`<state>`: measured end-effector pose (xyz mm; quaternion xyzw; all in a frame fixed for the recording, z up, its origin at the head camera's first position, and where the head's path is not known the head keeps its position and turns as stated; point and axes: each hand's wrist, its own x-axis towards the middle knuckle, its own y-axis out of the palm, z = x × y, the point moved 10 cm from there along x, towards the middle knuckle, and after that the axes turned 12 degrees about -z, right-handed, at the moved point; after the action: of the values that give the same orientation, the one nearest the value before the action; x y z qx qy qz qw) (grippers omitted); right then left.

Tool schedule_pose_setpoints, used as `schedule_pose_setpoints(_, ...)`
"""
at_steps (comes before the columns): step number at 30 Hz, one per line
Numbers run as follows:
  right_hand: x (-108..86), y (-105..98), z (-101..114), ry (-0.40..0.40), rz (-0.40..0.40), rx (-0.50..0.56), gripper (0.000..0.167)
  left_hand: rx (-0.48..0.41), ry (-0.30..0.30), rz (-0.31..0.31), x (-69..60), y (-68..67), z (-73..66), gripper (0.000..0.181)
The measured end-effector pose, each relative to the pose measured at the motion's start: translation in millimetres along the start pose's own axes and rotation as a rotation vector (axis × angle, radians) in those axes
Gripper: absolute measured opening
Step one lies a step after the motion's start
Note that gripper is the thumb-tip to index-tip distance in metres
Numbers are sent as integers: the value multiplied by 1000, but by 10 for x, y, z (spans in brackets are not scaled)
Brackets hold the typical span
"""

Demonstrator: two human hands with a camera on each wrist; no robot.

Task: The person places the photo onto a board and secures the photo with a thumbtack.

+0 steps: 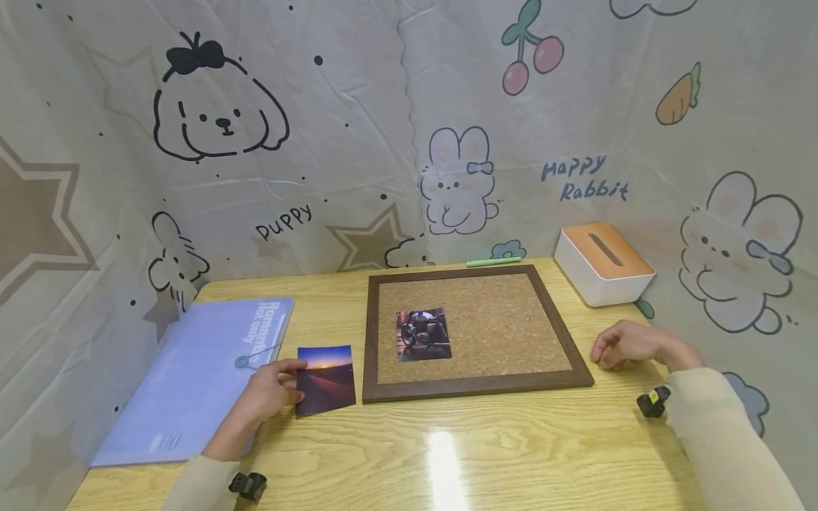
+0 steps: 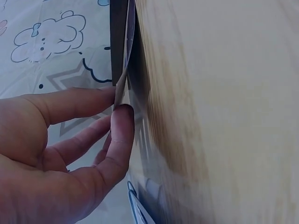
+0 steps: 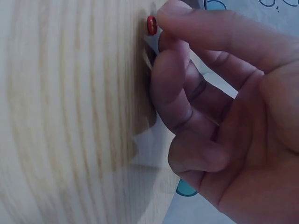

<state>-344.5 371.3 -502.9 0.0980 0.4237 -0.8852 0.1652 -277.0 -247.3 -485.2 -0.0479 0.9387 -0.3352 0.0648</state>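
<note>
My left hand pinches the left edge of a sunset photo between thumb and fingers, beside the corkboard. In the left wrist view the photo is nearly edge-on, its corner between my fingertips. The brown-framed corkboard lies on the table, with a motorcycle photo on the left part of its cork. Right of the frame, my right hand is low at the table, fingers curled. A small round red piece sits right by its fingertips; whether they grip it cannot be told.
A pale blue document folder lies at the left, partly behind my left hand and forearm. At the back right stands a white tissue box with an orange lid. A green pen-like stick lies behind the corkboard, near the patterned cloth wall.
</note>
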Motion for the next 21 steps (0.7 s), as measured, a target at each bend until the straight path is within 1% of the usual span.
schedule_pose_setpoints(8, 11, 3, -14, 0, -14, -24, 16, -17, -9, 15, -3, -4, 16, 60)
schedule_pose_setpoints(14, 12, -1, -36, 2, -15, -19, 17, -28, -9, 20, -4, -8, 12, 60)
schedule_pose_setpoints(21, -13, -14, 10, -6, -26, -14, 15, -45, -13, 28, -7, 1, 20, 60)
